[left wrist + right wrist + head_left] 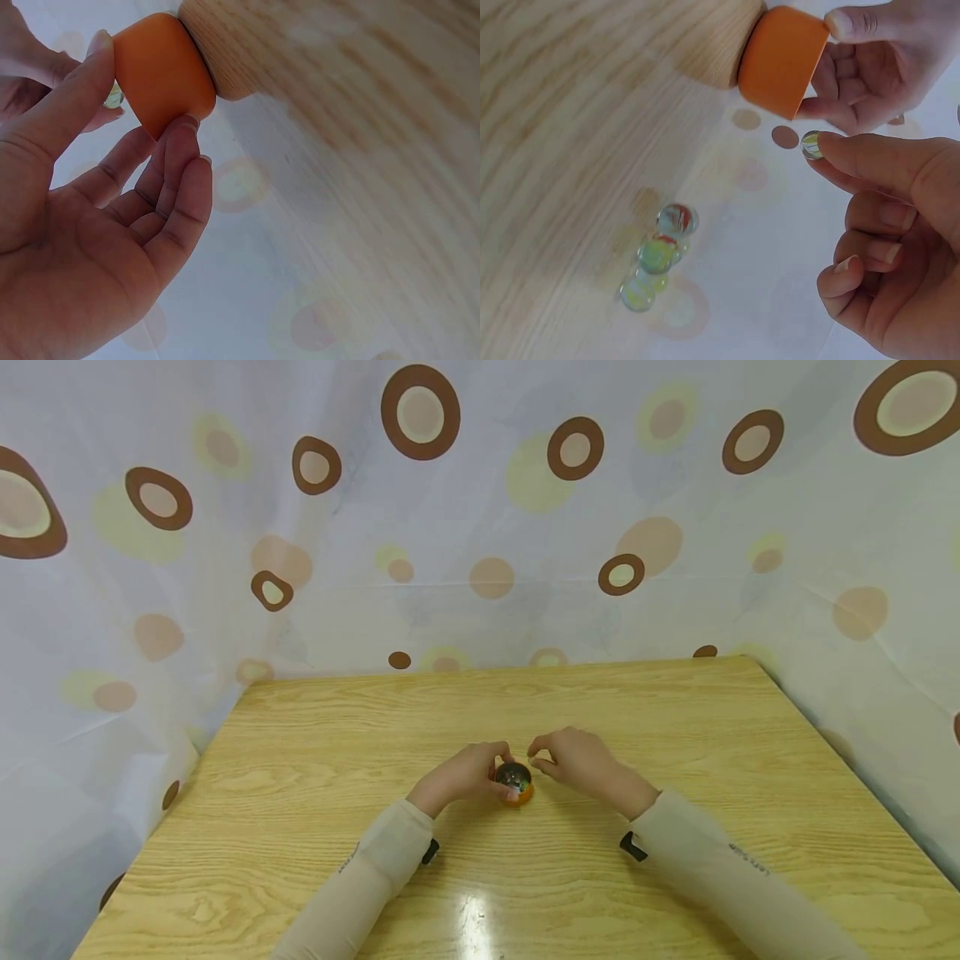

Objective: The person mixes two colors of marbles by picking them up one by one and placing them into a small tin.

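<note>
An orange cup (525, 796) stands upright on the wooden table, its inside dark and shiny with a bit of green. My left hand (474, 771) holds it from the left, thumb at the rim and fingertips against its side. Just right of the cup, my right hand (583, 763) pinches a clear glass marble (811, 145) with yellow-green swirls between thumb and forefinger, apart from the rim. The other right fingers are curled. Several glass marbles (657, 256), some green-yellow and one reddish, lie on the table near the right hand in the right wrist view; the hand hides them from the head view.
The wood-grain table (360, 718) spreads out on all sides of the cup. A pale cloth (480, 510) with brown rings and dots hangs behind it and along both sides. Light sleeves cover both forearms, with a dark band (633, 846) at the right wrist.
</note>
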The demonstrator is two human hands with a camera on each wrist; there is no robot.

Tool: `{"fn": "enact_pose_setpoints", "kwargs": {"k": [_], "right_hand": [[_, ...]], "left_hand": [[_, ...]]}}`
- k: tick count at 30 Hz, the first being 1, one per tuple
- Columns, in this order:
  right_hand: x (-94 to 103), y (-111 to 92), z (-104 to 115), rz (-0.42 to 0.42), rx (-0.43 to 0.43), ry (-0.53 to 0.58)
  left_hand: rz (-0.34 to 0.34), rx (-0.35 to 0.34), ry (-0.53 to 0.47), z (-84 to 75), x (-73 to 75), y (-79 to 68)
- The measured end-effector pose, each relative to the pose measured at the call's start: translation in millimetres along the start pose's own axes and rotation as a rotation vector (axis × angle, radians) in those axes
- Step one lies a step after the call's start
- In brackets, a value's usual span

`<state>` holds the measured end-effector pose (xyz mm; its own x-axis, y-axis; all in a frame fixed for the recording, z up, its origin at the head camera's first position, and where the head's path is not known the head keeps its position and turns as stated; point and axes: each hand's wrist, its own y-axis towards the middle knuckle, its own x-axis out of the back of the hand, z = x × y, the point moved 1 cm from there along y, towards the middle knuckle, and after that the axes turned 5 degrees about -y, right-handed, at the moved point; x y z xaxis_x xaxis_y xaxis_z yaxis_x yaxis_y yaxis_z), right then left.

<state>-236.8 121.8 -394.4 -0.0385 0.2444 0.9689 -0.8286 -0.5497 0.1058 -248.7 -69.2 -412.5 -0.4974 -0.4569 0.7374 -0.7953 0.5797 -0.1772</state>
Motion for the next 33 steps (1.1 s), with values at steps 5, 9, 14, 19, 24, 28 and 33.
{"fn": "enact_pose_setpoints", "kwargs": {"k": [5, 9, 14, 19, 24, 28, 33], "right_hand": [[-5.2, -0.7, 7.5, -0.032, 0.057, -0.009], [-8.7, -0.6, 10.9, -0.044, 0.093, -0.003], [-8.9, -1.0, 15.5, -0.049, 0.104, -0.01], [-12.7, -1.5, 18.5, -0.029, 0.093, -0.012], [-14.3, -1.9, 20.6, -0.012, 0.09, 0.001], [-14.5, -0.6, 21.6, 0.003, 0.101, 0.017], [-14.4, 0.1, 20.5, 0.002, 0.11, 0.025]], "left_hand": [[0.004, -0.014, -0.02, -1.3, 1.0, -1.4], [0.0, -0.024, -0.024, -2.5, 2.3, -2.5], [0.0, -0.023, -0.013, -3.4, 3.2, -2.9], [0.007, -0.019, -0.025, -1.8, 1.7, -2.6], [0.005, -0.016, -0.039, 0.6, -0.3, -0.8], [-0.003, -0.009, -0.051, 1.0, -0.1, 0.7], [-0.004, 0.001, -0.047, -0.8, 0.7, 1.3]]}}
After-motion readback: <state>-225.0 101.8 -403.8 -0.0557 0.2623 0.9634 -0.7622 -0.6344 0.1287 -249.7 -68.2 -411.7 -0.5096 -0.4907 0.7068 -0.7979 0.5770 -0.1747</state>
